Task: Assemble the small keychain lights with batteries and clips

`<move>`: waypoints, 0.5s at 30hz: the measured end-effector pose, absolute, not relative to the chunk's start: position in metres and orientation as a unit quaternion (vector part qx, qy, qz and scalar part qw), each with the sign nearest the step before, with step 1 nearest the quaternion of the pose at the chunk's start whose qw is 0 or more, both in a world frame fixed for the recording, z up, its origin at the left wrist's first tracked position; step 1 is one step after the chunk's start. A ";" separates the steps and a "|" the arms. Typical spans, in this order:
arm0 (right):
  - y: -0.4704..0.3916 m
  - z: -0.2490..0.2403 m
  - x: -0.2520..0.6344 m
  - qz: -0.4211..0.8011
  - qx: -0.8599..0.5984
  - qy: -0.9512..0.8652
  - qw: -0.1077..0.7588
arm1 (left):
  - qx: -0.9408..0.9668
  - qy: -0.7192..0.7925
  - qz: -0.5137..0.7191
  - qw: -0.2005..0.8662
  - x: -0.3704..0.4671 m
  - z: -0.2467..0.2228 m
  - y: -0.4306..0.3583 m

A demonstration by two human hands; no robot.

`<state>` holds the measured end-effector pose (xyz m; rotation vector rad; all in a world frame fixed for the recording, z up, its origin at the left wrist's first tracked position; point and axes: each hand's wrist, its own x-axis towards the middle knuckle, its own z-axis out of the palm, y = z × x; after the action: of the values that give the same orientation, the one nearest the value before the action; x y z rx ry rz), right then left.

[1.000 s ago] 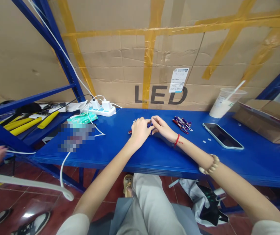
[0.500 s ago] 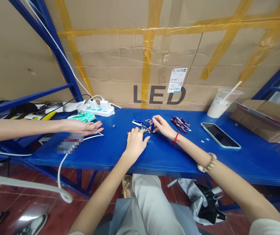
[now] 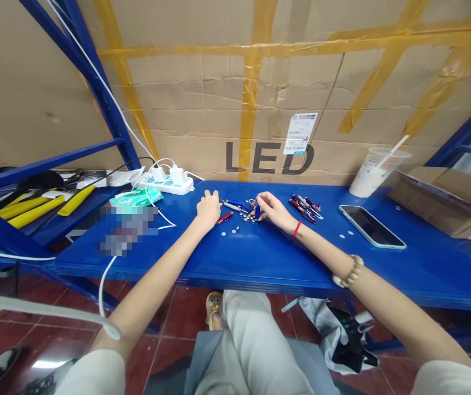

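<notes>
My right hand (image 3: 274,211) is closed, thumb and fingers pinching a small blue metal tube (image 3: 257,213) held upright, which looks like a keychain flashlight. Under and left of it lies a group of small parts: a blue tube (image 3: 236,203), a silver tube (image 3: 232,207) and several small shiny round pieces (image 3: 248,218). A red tube (image 3: 224,218) rests just right of my left hand (image 3: 208,210). That hand is on the table with its fingers curled down; whatever is under the fingertips is hidden. Two pale discs (image 3: 234,231) lie nearer the front edge.
A bundle of red and purple tubes with clips (image 3: 304,208) lies right of my hand. Farther right are a phone (image 3: 370,226), a drink cup (image 3: 369,178) and a cardboard box (image 3: 444,203). A power strip (image 3: 173,185) and green packet (image 3: 136,198) stand left on the blue table (image 3: 284,258).
My left hand has moved left, away from the small parts, uncovering the red tube and pale discs. Another person's arm has left the left side. My right hand keeps the blue tube.
</notes>
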<state>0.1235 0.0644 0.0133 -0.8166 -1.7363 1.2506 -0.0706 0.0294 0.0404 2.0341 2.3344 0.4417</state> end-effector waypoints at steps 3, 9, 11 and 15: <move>0.065 0.014 0.123 0.497 -0.323 -0.692 0.411 | 0.677 0.723 0.137 0.021 -0.076 0.032 0.043; 0.066 0.013 0.122 0.498 -0.325 -0.692 0.410 | 0.733 0.663 0.142 0.052 -0.088 0.028 0.070; 0.066 0.014 0.123 0.499 -0.326 -0.691 0.409 | 0.753 0.639 0.141 0.068 -0.092 0.032 0.085; 0.069 0.017 0.127 0.498 -0.329 -0.685 0.418 | 0.780 0.601 0.145 0.098 -0.091 0.041 0.113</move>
<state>0.1266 0.0689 0.0171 -0.8255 -1.7183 1.2501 -0.0914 0.1131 0.0414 2.3079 1.7770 0.4304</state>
